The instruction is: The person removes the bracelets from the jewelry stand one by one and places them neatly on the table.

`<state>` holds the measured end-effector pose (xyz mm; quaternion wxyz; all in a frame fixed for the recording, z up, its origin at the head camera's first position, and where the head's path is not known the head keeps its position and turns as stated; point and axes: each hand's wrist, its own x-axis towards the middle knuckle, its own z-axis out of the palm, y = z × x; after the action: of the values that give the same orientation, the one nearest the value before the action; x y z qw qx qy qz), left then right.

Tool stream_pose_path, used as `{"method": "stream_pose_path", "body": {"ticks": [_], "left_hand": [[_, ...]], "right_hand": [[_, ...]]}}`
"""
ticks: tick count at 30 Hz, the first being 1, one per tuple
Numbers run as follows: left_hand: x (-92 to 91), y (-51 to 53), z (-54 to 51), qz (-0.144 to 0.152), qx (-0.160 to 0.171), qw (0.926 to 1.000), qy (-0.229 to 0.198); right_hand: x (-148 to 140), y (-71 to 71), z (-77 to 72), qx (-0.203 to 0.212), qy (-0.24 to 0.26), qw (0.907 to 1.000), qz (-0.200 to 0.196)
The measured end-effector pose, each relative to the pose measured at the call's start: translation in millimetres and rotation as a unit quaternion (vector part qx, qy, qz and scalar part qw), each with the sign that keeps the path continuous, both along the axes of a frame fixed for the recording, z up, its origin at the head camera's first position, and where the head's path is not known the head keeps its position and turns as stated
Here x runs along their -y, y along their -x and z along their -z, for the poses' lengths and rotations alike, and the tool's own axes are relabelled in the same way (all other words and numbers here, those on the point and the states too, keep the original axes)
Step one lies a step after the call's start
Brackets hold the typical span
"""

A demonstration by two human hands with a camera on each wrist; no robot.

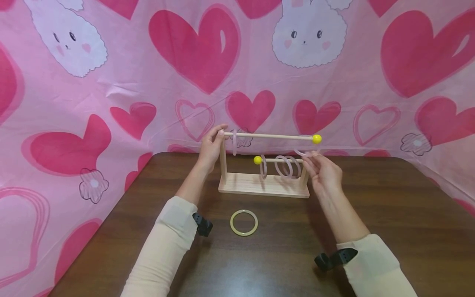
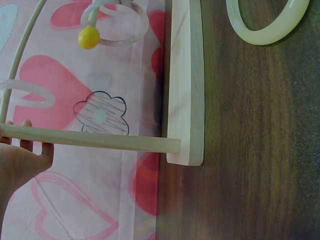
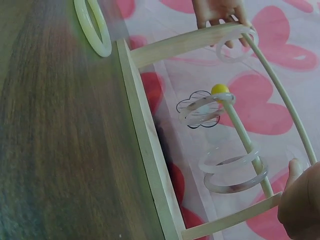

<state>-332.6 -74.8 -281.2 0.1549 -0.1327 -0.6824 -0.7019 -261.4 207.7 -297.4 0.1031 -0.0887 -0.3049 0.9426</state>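
A wooden bangle stand point(image 1: 263, 185) has two rods, each tipped with a yellow ball. My left hand point(image 1: 212, 150) grips the top of its left post point(image 2: 100, 139), fingers behind the wood. On the upper rod point(image 1: 271, 135), a pale bangle point(image 1: 235, 143) hangs near that hand. My right hand point(image 1: 324, 171) pinches a translucent bangle point(image 1: 300, 152) near the upper rod's yellow ball point(image 1: 316, 139); whether it encircles the rod I cannot tell. Several bangles hang on the lower rod, one bangle point(image 1: 263, 167) close to its yellow ball point(image 1: 257, 160).
A yellowish-green bangle point(image 1: 243, 223) lies flat on the dark wooden table point(image 1: 282, 255) in front of the stand. Behind the table hangs a pink cloth point(image 1: 141, 74) with hearts and rabbit faces. Black straps with small devices circle both sleeved wrists.
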Motion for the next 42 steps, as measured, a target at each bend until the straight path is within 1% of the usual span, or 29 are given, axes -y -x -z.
{"method": "stream_pose_path", "body": {"ticks": [3,8,13,20,24,27,30,32,35,39,41,42], "left_hand": [[0.2,0.1,-0.1,0.0,0.0,1.0,0.001],[0.6,-1.4,-0.9,0.001,-0.002,1.0,0.003],[0.4,-1.2,-0.9,0.003,0.0,1.0,0.0],[0.5,-1.3,-1.2,0.003,0.005,1.0,0.004],[0.8,-1.6,-0.7,0.005,0.003,1.0,0.005],[1.2,-1.8,-0.2,0.008,0.003,1.0,0.005],[1.9,-1.7,0.5,0.009,0.003,0.9999,0.005],[2.1,-1.8,0.6,0.008,0.003,0.9999,0.006],[2.0,-1.7,0.4,0.005,0.003,1.0,0.007],[1.5,-1.4,0.1,0.003,0.003,1.0,0.005],[1.4,-1.4,-0.1,0.003,0.003,1.0,0.004],[1.4,-1.2,0.0,0.005,0.003,1.0,0.004]], "right_hand": [[0,-0.6,1.4,0.0,-0.009,0.9998,-0.015],[0,-0.8,4.4,0.0,-0.03,0.9979,-0.058],[0,-1.0,7.6,-0.013,-0.06,0.993,-0.101],[-1,-0.7,11.6,-0.024,-0.097,0.9845,-0.144],[-3,-0.4,14.2,-0.034,-0.123,0.9733,-0.191],[-4,-0.3,15.9,-0.049,-0.148,0.9611,-0.228],[-5,-0.1,17.4,-0.067,-0.173,0.9483,-0.257],[-5,-0.6,17.8,-0.071,-0.189,0.9415,-0.27],[-5,-1.7,17.9,-0.065,-0.21,0.9341,-0.281],[-5,-3.1,17.9,-0.049,-0.241,0.9276,-0.282],[-6,-3.2,18.1,-0.046,-0.258,0.9226,-0.283],[-7,-3.3,18.2,-0.046,-0.268,0.9183,-0.288]]}}
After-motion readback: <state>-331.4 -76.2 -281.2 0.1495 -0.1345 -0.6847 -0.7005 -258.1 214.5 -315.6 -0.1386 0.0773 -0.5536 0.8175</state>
